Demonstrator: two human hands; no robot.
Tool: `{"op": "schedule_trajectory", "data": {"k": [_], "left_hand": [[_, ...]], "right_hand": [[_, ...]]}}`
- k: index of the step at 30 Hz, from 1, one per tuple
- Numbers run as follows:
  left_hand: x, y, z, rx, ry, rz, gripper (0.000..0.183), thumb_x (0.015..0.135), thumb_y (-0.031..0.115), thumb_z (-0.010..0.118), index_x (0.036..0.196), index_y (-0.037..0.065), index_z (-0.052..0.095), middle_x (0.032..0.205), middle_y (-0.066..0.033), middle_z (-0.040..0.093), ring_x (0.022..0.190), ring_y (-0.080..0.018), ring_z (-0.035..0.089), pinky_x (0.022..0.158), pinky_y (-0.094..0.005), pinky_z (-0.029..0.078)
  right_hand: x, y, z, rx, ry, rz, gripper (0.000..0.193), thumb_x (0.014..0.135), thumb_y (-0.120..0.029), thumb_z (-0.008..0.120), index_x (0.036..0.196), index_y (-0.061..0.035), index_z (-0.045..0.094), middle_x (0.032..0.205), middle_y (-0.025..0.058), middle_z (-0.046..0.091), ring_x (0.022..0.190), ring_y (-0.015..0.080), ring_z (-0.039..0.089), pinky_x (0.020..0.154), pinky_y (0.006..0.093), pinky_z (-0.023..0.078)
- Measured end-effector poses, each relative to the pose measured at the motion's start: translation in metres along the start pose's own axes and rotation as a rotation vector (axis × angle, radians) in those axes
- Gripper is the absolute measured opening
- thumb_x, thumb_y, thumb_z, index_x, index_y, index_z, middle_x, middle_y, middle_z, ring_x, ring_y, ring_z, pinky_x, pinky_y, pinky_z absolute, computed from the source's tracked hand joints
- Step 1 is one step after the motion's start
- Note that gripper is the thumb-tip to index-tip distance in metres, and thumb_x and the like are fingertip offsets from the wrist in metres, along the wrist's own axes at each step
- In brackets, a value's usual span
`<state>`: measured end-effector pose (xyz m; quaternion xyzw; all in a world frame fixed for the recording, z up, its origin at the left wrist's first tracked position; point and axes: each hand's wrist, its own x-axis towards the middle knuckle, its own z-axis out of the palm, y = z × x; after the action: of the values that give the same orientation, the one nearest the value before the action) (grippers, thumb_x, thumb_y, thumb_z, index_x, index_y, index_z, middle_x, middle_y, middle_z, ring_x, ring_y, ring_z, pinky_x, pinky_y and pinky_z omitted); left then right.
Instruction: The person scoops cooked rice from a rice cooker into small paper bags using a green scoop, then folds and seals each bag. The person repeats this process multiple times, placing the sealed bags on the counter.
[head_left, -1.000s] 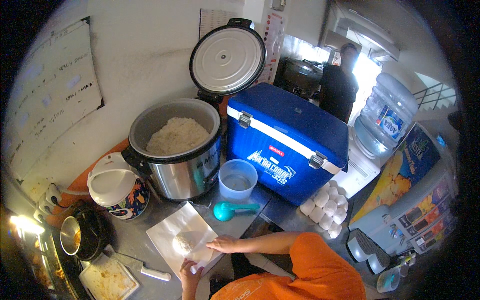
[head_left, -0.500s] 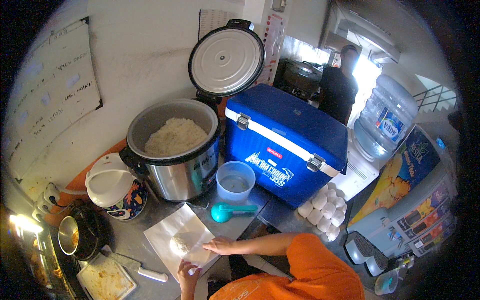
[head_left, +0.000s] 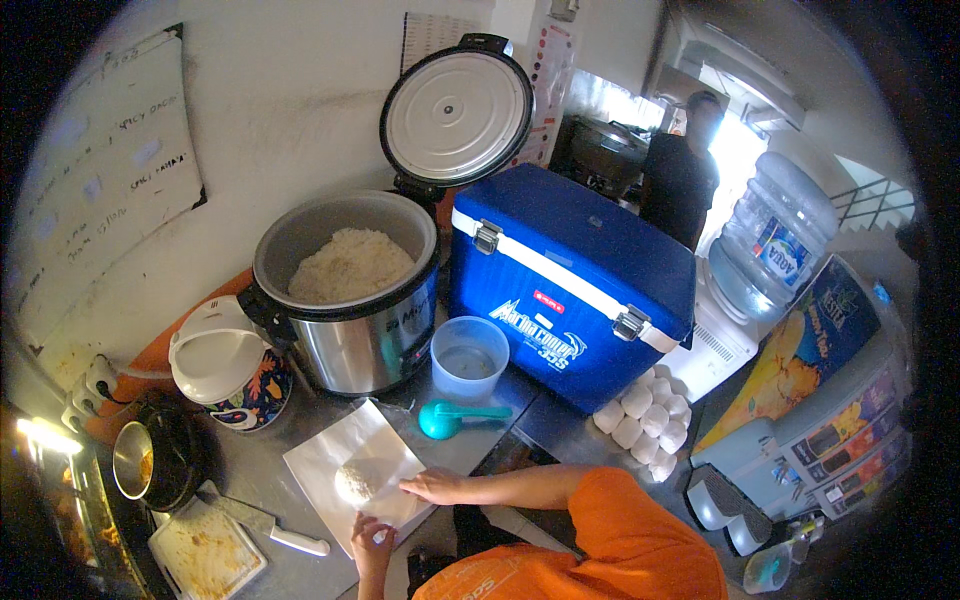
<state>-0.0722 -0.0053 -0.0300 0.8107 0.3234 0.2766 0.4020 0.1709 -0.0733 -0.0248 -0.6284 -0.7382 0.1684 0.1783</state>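
A white paper sheet (head_left: 318,452) lies on the steel counter with a mound of cooked rice (head_left: 354,482) on it. The sheet's near corner is folded up against the rice. My right hand (head_left: 432,486) lies flat on that folded flap, just right of the rice. My left hand (head_left: 372,537) pinches the sheet's near edge from below. Both forearms come out of orange sleeves.
Behind the sheet are a teal scoop (head_left: 447,418), a clear plastic tub (head_left: 469,357), a big open rice cooker (head_left: 345,292) full of rice, a blue cooler box (head_left: 575,280) and a small patterned cooker (head_left: 226,366). A knife (head_left: 268,527) lies left; white wrapped bundles (head_left: 640,415) lie right. A person (head_left: 680,170) stands far back.
My right hand has slid a little to the left, pushing the paper flap closer over the rice. My left hand has stayed on the near edge.
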Motion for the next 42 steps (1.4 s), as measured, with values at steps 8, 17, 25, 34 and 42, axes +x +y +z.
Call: {"op": "schedule_trajectory", "data": {"k": [8, 17, 25, 34, 42], "left_hand": [[0.002, 0.009, 0.016, 0.4, 0.083, 0.082, 0.007, 0.077, 0.012, 0.068, 0.082, 0.009, 0.063, 0.095, -0.0098, 0.062, 0.107, -0.0339, 0.055, 0.092, -0.0487, 0.042], [0.015, 0.018, 0.016, 0.563, 0.038, 0.182, 0.012, 0.083, 0.008, 0.059, 0.093, 0.003, 0.056, 0.087, -0.0109, 0.062, 0.086, -0.0314, 0.06, 0.074, -0.0441, 0.048], [0.018, 0.015, 0.015, 0.49, 0.048, 0.127, 0.009, 0.085, 0.004, 0.055, 0.093, 0.003, 0.052, 0.079, -0.0158, 0.062, 0.075, -0.0353, 0.061, 0.066, -0.0455, 0.05], [0.009, 0.005, 0.009, 0.498, -0.021, 0.286, 0.013, 0.083, 0.006, 0.057, 0.095, 0.002, 0.057, 0.089, -0.0178, 0.064, 0.084, -0.0376, 0.062, 0.074, -0.0468, 0.051], [0.0, -0.011, -0.043, 0.309, -0.088, 0.233, 0.03, 0.085, 0.006, 0.057, 0.115, 0.002, 0.062, 0.118, -0.0203, 0.062, 0.103, -0.0383, 0.061, 0.089, -0.0449, 0.05]], "right_hand": [[0.002, -0.006, -0.01, 0.035, -0.069, 0.062, 0.034, 0.084, -0.017, 0.06, 0.115, -0.0104, 0.047, 0.073, 0.0124, 0.06, 0.068, 0.0321, 0.062, 0.059, 0.0452, 0.048], [-0.001, -0.024, -0.009, 0.029, -0.037, 0.103, 0.039, 0.074, -0.021, 0.076, 0.105, -0.0105, 0.055, 0.104, 0.0091, 0.059, 0.101, 0.0305, 0.058, 0.083, 0.0435, 0.047], [-0.006, -0.014, 0.012, 0.096, 0.123, 0.103, 0.035, 0.074, -0.018, 0.075, 0.102, -0.0104, 0.056, 0.104, 0.0084, 0.058, 0.102, 0.0299, 0.056, 0.085, 0.0443, 0.046], [0.002, 0.005, 0.03, 0.258, 0.188, 0.106, 0.019, 0.074, -0.007, 0.065, 0.093, -0.008, 0.065, 0.094, 0.0132, 0.065, 0.094, 0.0329, 0.061, 0.082, 0.0431, 0.047], [0.002, 0.028, 0.048, 0.513, 0.177, 0.143, 0.016, 0.085, -0.017, 0.064, 0.093, -0.0033, 0.065, 0.09, 0.0153, 0.064, 0.086, 0.0334, 0.062, 0.075, 0.0434, 0.048]]}}
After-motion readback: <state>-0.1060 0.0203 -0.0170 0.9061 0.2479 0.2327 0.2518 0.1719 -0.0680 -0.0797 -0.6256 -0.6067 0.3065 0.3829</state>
